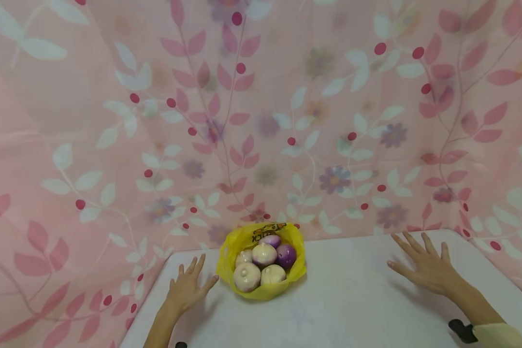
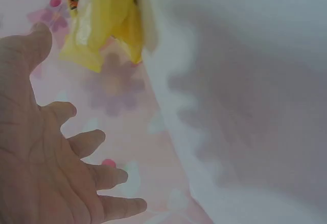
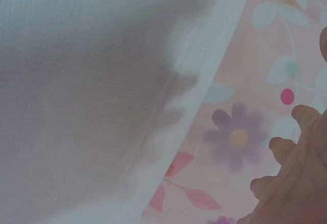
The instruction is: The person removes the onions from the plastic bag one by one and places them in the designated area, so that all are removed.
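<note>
A yellow plastic bag point(image 1: 267, 291) sits with its mouth spread wide near the back of the table. Inside it are several glossy, round white-and-purple vegetables that look like turnips point(image 1: 246, 276); one is mostly purple point(image 1: 286, 255). My left hand point(image 1: 187, 289) hovers just left of the bag, fingers spread, thumb close to its side; whether they touch is unclear. In the left wrist view the palm point(image 2: 41, 157) holds nothing, and part of the bag point(image 2: 110, 15) shows above. Well to the right, my right hand point(image 1: 430, 268) is held over the table with spread fingers and nothing in it.
The table point(image 1: 343, 299) has a white cover, and hand shadows fall on it. Behind it and at both sides hangs a pink floral curtain point(image 1: 261, 121). Dark bands point(image 1: 462, 331) show near the wrists.
</note>
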A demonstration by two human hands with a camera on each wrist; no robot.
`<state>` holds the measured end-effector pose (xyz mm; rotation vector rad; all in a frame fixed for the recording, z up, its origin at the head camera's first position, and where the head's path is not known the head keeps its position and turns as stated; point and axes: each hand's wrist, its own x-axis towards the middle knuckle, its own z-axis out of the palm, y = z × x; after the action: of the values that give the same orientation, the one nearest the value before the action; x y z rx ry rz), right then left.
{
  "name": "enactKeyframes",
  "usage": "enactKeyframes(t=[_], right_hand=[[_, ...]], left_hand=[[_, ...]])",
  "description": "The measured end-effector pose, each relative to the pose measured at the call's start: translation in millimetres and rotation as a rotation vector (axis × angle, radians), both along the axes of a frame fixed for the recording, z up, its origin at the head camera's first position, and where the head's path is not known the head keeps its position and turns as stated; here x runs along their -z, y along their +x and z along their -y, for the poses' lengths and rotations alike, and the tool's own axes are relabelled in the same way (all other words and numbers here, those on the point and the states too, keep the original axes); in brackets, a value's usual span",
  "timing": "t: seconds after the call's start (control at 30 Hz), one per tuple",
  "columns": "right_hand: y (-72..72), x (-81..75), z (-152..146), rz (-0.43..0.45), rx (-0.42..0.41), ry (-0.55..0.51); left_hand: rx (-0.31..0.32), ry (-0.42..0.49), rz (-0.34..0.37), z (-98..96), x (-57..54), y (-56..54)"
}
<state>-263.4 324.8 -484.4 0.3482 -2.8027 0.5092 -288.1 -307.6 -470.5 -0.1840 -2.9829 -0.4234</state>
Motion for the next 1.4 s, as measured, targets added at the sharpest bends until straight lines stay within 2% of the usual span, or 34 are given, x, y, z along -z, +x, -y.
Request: enactKeyframes(t=[0.23, 0.4, 0.57, 0.77, 1.0, 1.4], right_hand=[[3.0, -3.9, 2, -0.02, 0.006, 0.005], [5.6, -6.2, 3, -0.035, 0.01, 0.006], [5.0, -4.1, 3, -0.04, 0.01, 0.002], [5.9, -1.9, 4, -0.033, 0.016, -0.006], [8.9, -4.2, 9, -0.028, -0.001, -0.021], [11.3, -3.8, 14, -0.013, -0.016, -0.051]], left_hand=[[-0.03, 0.138, -0.079, -6.3, -14.5, -15.2], [-0.054, 0.241, -0.181, -17.4, -17.5, -25.3], [-0.073, 0.321, -0.193, -28.3, -17.4, -34.1], [-0.095, 0.361, -0.203, -37.2, -13.4, -43.3], [-0.111, 0.368, -0.223, -46.6, -8.9, -53.8], [-0.111, 0.399, -0.252, -64.2, -2.8, -59.6]])
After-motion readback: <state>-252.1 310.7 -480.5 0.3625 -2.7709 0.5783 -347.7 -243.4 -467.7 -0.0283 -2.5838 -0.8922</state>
